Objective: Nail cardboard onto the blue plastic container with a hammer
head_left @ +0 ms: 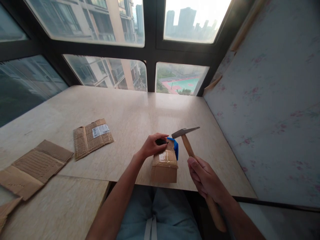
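A small taped cardboard box (164,165) stands on the marble table (130,116) near its front edge, with a blue object (175,146) behind its top. My left hand (151,145) is closed in a pinch on a small dark object (161,141) held against the box's top. My right hand (205,179) is wrapped round the wooden handle of a hammer (187,140). The hammer's metal head hovers just above and right of the box's far end.
A flattened cardboard piece with a white label (92,137) lies left of centre. Larger torn cardboard sheets (35,168) lie at the left edge. Windows run along the table's far side, a papered wall (270,106) on the right. My lap in blue cloth (160,216) shows below.
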Demonstrator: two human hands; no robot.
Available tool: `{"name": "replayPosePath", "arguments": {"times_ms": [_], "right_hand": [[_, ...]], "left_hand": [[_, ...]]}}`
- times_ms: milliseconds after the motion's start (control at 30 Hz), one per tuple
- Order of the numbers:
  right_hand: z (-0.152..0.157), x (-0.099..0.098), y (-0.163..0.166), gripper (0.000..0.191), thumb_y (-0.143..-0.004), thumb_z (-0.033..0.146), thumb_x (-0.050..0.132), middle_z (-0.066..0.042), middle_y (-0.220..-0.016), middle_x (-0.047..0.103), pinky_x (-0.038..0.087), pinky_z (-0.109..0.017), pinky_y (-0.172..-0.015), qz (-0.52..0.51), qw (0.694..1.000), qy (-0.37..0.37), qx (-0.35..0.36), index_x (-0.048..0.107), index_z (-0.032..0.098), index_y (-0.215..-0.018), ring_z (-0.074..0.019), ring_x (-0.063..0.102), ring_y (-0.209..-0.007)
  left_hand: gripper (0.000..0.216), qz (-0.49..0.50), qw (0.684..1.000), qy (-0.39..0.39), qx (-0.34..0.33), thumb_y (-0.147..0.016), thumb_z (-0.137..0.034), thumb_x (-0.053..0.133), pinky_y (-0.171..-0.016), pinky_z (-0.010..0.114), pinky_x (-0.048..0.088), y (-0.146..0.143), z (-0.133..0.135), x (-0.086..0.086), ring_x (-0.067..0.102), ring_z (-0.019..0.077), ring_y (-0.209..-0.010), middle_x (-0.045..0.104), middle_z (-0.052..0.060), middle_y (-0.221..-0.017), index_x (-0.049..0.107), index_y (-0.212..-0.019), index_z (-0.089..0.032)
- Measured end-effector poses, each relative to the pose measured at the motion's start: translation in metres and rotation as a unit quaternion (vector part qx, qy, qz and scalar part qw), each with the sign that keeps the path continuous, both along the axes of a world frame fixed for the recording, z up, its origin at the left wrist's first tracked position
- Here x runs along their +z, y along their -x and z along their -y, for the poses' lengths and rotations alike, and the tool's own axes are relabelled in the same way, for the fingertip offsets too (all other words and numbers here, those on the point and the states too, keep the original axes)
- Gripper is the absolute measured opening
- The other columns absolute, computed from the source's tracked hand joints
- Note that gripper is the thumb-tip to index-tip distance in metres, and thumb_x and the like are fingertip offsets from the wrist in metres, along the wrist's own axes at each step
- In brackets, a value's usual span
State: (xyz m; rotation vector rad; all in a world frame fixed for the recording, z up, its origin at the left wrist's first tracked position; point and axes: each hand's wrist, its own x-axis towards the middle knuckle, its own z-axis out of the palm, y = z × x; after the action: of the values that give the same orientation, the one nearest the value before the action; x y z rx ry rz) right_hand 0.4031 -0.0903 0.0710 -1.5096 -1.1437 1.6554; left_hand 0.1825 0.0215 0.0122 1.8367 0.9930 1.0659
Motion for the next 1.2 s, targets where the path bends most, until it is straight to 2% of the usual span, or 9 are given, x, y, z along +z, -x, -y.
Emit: {"name": "replayPosePath", "arguments": {"times_ms": [100,267,533,700,900,1200], "right_hand": [[0.001,0.000,-0.001,0.048,-0.084,0.069,0.050,0.013,-0.050,0.035,0.024,-0.013,-0.019,-0.005,1.000,-0.009,-0.001,0.039,0.023,-0.077,-0.0018,0.025,-0.024],[0.004,-0.007,0.000,0.047,-0.083,0.069,0.051,0.013,-0.050,0.034,0.024,-0.013,-0.019,0.000,0.999,0.020,0.025,0.041,0.023,-0.080,-0.0020,0.026,-0.024],[0.001,-0.005,-0.002,0.052,-0.077,0.072,0.056,0.013,-0.047,0.037,0.025,-0.014,-0.019,-0.025,0.999,0.012,-0.034,0.037,0.024,-0.076,-0.0023,0.025,-0.024],[0.007,-0.021,0.011,0.051,-0.074,0.067,0.064,0.015,-0.041,0.036,0.026,-0.014,-0.019,-0.013,0.997,0.019,-0.069,0.044,0.022,-0.085,-0.0038,0.025,-0.024],[0.014,-0.041,0.030,0.050,-0.076,0.063,0.065,0.014,-0.035,0.035,0.023,-0.015,-0.019,-0.002,0.992,-0.014,-0.126,0.051,0.018,-0.093,-0.0059,0.027,-0.021],[0.021,-0.048,0.041,0.047,-0.075,0.061,0.067,0.014,-0.034,0.033,0.025,-0.016,-0.019,-0.040,0.987,-0.007,-0.159,0.050,0.019,-0.086,-0.0047,0.025,-0.022]], "left_hand": [[0.038,0.005,1.000,-0.001,0.004,-0.074,-0.021,0.071,-0.084,0.033,0.054,0.000,0.001,0.000,0.068,0.0171,-0.086,0.072,0.007,-0.095,0.070,-0.111,-0.017],[0.034,0.033,0.999,-0.002,0.009,-0.075,-0.026,0.073,-0.082,0.032,0.055,-0.001,0.003,-0.004,0.068,0.0172,-0.085,0.072,0.008,-0.094,0.071,-0.107,-0.015],[0.034,0.079,0.997,-0.001,0.025,-0.076,-0.030,0.074,-0.085,0.034,0.055,-0.001,0.005,-0.010,0.069,0.0184,-0.089,0.073,0.008,-0.094,0.070,-0.106,-0.015],[0.038,0.095,0.995,0.018,0.015,-0.075,-0.029,0.075,-0.087,0.036,0.056,0.000,0.004,-0.010,0.069,0.0192,-0.090,0.073,0.009,-0.095,0.069,-0.109,-0.014],[0.039,0.089,0.996,0.018,0.015,-0.075,-0.031,0.075,-0.088,0.036,0.056,0.002,0.005,-0.010,0.069,0.0196,-0.091,0.073,0.009,-0.095,0.068,-0.110,-0.015],[0.037,0.104,0.994,0.008,0.036,-0.076,-0.030,0.074,-0.088,0.035,0.056,0.000,0.010,-0.012,0.069,0.0192,-0.092,0.073,0.007,-0.092,0.068,-0.110,-0.016]]}}
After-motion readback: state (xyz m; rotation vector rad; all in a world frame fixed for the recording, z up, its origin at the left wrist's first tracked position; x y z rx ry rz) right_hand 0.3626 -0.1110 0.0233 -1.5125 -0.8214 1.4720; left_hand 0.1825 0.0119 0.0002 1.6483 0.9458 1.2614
